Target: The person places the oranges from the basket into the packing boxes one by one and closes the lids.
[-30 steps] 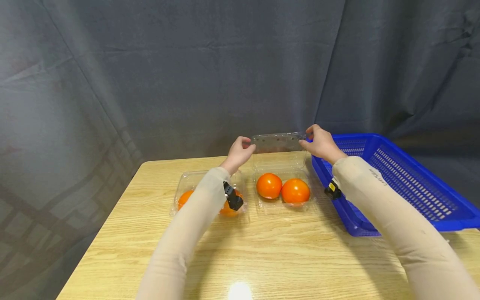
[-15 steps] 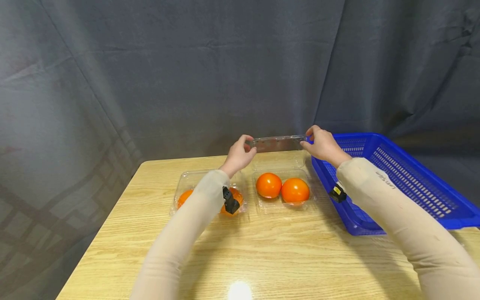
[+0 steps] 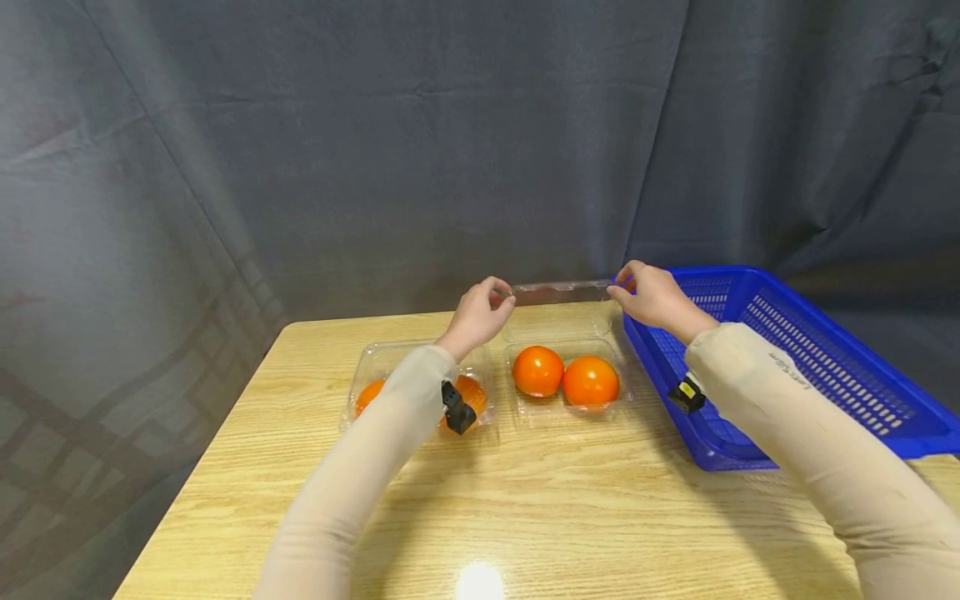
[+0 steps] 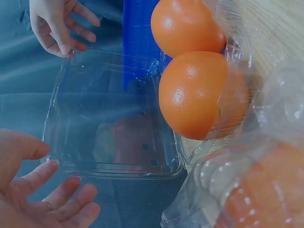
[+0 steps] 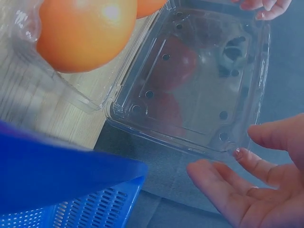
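Observation:
A clear plastic clamshell box (image 3: pixel 525 412) with two smooth orange round fruits (image 3: pixel 591 382) in its base stands mid-table, its lid (image 3: pixel 558 317) raised at the back. My left hand (image 3: pixel 480 315) pinches the lid's left top corner between thumb and forefinger. At the opposite corner, my right hand (image 3: pixel 656 297) pinches the rim in the same way; the right wrist view shows the thumb and forefinger meeting at that corner, the other fingers loose. Left of this box is a second clear clamshell box (image 3: pixel 375 358) with orange fruits, partly hidden by my left forearm.
A blue perforated plastic basket (image 3: pixel 697 433) stands on the right, close beside the open box and under my right forearm. Wooden tabletop (image 3: pixel 570 517) extends in front of the boxes. A dark grey curtain (image 3: pixel 420 167) hangs behind the table.
The lid's top edge has sunk lower in the head view, both hands following it slightly downward. My right forearm has shifted a little to the right. The boxes' bases and the basket have stayed put.

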A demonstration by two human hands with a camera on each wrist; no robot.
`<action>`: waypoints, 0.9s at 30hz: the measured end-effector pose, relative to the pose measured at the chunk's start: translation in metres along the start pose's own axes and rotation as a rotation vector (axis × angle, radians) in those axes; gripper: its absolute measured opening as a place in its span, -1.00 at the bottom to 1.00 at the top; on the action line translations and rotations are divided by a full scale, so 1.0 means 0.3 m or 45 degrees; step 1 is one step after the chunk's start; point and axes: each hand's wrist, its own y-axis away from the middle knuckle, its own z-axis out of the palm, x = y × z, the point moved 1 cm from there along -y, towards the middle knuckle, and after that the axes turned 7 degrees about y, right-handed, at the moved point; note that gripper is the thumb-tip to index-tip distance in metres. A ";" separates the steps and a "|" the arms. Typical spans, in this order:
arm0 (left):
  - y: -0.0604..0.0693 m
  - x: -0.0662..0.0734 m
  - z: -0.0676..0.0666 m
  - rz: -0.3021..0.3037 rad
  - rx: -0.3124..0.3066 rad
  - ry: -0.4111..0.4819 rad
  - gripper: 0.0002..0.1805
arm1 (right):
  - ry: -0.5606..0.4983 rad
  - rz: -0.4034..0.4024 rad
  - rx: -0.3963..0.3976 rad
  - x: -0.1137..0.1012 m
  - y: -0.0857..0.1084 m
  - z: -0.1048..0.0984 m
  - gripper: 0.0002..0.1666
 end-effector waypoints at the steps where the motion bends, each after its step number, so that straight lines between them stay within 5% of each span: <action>1: 0.001 0.000 0.001 0.006 0.001 -0.002 -0.71 | -0.003 0.001 -0.006 0.001 0.003 -0.001 -0.59; 27: 0.044 0.002 0.005 0.148 0.040 -0.055 -0.80 | 0.094 -0.149 0.058 0.001 0.066 0.006 -0.81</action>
